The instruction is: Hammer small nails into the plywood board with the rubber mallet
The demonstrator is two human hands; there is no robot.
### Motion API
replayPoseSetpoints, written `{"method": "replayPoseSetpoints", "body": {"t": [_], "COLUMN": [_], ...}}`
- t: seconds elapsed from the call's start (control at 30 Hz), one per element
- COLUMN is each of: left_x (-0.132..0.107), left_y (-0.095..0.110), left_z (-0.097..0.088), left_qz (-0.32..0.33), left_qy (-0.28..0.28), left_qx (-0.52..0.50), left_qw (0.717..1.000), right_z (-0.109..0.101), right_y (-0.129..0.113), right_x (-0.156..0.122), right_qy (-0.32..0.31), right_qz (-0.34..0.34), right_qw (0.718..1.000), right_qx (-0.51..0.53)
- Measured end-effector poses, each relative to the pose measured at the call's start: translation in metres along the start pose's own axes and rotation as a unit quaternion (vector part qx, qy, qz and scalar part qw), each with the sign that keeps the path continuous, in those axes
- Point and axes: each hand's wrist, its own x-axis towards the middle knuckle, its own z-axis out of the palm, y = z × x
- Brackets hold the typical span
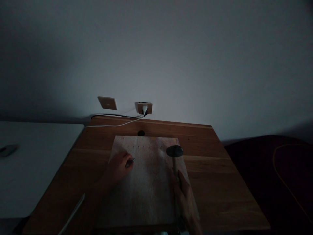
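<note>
Wooden desk (212, 186), board (146, 189) atop: hammer head (174, 150) beyond gripping right hand (184, 192).

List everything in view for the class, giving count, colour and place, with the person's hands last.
wall: one, grey, behind
plate: one, tan, on wall
socket: one, tan, right of plate
white plug: one, white, in socket
cables: two, one white, one black, below plate
table: one, brown, centre
hole: one, dark, table's far side
board: one, pale, on table
dots: several, dark, board's far end
hammer: one, dark head, right hand
small object: one, colour unclear, left fingertips
white surface: one, white, left
left hand: one, brownish, over board
right hand: one, brownish, around hammer handle
</note>
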Motion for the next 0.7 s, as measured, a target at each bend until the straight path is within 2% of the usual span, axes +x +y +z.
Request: {"method": "replayPoseSetpoints", "body": {"t": [0.1, 0.33, 0.53, 0.7], "left_x": [0.001, 0.003, 0.000, -0.003], "left_y": [0.000, -0.012, -0.025, -0.038], "left_z": [0.001, 0.003, -0.003, 0.000], "left_qz": [0.001, -0.018, -0.071, -0.080], "left_qy": [-0.001, 0.016, 0.005, 0.038], "left_qx": [0.007, 0.039, 0.014, -0.017], "left_qw": [1.000, 0.999, 0.997, 0.996], "right_z": [0.000, -0.002, -0.003, -0.003], "right_y": [0.004, 0.000, -0.004, 0.003], "right_x": [0.001, -0.001, -0.001, -0.001], "right_qy": [-0.033, -0.036, -0.043, -0.049], "right_qz": [0.013, 0.008, 0.010, 0.012], "right_qw": [0.999, 0.999, 0.999, 0.998], "right_qx": [0.016, 0.023, 0.019, 0.026]}}
